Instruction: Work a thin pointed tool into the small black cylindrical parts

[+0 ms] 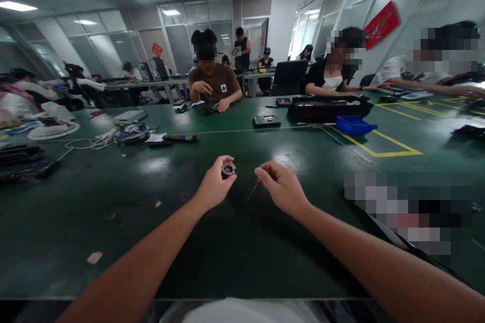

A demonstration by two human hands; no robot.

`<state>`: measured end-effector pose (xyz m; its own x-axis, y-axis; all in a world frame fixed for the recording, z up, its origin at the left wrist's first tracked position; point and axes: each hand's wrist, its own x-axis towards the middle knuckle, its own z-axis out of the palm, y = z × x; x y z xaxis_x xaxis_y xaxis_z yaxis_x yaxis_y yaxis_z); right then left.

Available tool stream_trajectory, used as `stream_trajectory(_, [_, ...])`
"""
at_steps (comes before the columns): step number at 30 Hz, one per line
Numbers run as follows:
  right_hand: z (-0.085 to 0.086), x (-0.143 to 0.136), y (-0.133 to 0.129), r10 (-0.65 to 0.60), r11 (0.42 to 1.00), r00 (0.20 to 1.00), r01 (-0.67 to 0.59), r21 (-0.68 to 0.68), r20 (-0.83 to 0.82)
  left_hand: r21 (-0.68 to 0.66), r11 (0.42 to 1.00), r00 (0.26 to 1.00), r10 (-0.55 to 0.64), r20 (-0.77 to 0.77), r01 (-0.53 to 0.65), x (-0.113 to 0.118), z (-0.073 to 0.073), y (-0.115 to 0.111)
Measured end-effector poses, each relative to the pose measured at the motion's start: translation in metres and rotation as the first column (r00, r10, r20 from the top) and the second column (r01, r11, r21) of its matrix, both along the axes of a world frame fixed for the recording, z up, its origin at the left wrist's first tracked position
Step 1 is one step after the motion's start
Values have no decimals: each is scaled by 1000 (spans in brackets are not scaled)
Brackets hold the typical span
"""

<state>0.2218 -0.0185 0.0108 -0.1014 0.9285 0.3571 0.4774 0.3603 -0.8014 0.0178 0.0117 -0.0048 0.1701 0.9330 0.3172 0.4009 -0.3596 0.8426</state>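
Near the middle of the green table [212, 262], my left hand [212, 186] is closed around a small dark round part with a pale metal rim [228, 170]. Its open end faces me, and fingers cover its sides. To the right, apart from the part, my right hand [286, 189] pinches a small screwdriver with a red section [258, 181]. The thin shaft points down and left over the table. Most of the screwdriver's handle is hidden by my fingers.
Ahead lie a hard drive [267, 121], a blue bin [352, 125] and a long black case [329, 110]. At left are a dark handheld tool [181, 138], cables and a white fan grille [53, 130]. A person in a brown shirt [215, 86] works opposite; others sit right.
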Motion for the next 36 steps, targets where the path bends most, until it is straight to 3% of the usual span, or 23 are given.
stream_trajectory(4, [-2, 1, 0, 36, 999, 989, -35, 13, -145, -47, 997, 996, -54, 75, 58, -6, -14, 1])
stream_trajectory(10, [1, 3, -1, 50, 995, 941, -17, 101, -336, 5, 1000, 998, -23, -56, 24, -8, -10, -8])
stream_trajectory(15, [0, 2, -2, 91, 995, 959, -76, 66, -268, 2, 1000, 996, -20, -92, 20, -8, -5, -11])
stream_trajectory(28, [3, 2, -2, -34, 996, 981, 50, 79, -189, 33, 998, 981, -44, -191, 51, -9, -4, -14])
stream_trajectory(36, [4, 4, -1, -47, 994, 990, 60, 94, -134, 64, 998, 974, -15, -226, 30, -10, -3, -14])
